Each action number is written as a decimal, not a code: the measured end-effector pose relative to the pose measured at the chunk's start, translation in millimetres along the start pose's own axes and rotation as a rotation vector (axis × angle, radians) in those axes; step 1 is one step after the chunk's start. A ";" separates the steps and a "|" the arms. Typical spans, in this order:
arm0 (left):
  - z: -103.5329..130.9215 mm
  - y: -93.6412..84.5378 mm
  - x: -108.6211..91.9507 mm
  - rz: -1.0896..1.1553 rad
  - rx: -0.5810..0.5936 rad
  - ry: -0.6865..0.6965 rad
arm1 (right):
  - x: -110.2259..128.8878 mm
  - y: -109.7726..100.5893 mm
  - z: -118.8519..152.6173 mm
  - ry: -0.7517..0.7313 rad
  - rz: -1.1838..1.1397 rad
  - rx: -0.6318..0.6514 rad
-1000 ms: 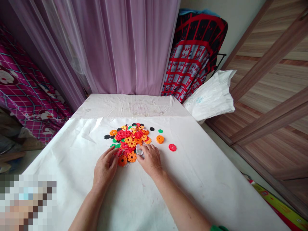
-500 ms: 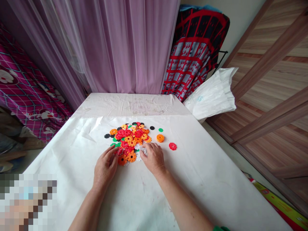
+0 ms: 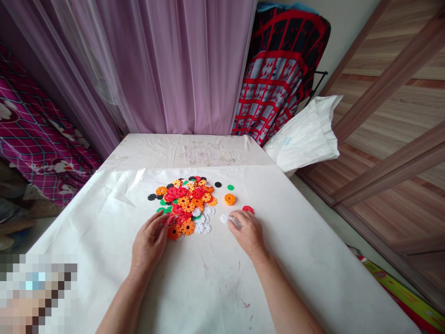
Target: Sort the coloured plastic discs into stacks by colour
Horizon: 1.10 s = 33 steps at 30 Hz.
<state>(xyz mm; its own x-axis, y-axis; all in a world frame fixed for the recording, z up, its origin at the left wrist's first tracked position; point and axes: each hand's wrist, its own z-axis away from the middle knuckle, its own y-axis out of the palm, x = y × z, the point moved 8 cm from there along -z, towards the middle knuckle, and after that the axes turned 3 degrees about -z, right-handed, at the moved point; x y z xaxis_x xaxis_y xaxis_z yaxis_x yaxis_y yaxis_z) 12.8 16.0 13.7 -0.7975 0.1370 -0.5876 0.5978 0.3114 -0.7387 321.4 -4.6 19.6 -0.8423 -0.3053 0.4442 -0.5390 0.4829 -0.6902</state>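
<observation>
Several notched plastic snowflake discs in red, orange, green, black and white lie in a pile (image 3: pixel 187 205) on the white-covered table (image 3: pixel 201 287). My left hand (image 3: pixel 150 239) rests at the near left edge of the pile, fingers loosely curved and apart, touching or nearly touching a red snowflake disc (image 3: pixel 168 219). To the right of the pile, my right hand (image 3: pixel 247 231) pinches a white snowflake disc (image 3: pixel 225 218) low over the cloth. Just beyond its knuckles a red disc (image 3: pixel 248 209) is partly covered.
Apart from the pile lie an orange disc stack (image 3: pixel 230 199), a green disc (image 3: pixel 230 187) and a black disc (image 3: pixel 218 184). A white bag (image 3: pixel 306 134) stands by the table's right far edge. Purple curtains (image 3: pixel 181 65) hang behind; wooden doors (image 3: pixel 392 125) are at right.
My right hand has moved right, away from the pile, taking a white snowflake disc with it. My left hand has stayed by the pile. The view has shifted slightly.
</observation>
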 end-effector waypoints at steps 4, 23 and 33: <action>0.4 0.5 2.1 0.004 0.007 -0.005 | 4.7 5.8 -3.1 -0.015 0.006 0.029; 0.3 -1.1 1.3 0.009 -0.001 -0.010 | 8.1 11.3 -3.6 0.020 0.028 0.093; 0.2 0.9 1.5 0.010 0.022 -0.016 | 6.0 12.3 -2.3 0.016 0.012 0.089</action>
<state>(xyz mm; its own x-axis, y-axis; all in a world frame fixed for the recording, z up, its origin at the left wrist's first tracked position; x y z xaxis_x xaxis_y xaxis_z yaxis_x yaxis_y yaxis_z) 12.2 16.3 12.1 -0.7902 0.1249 -0.6000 0.6075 0.2890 -0.7399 309.7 1.4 15.1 -0.8487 -0.2867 0.4444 -0.5280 0.4113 -0.7430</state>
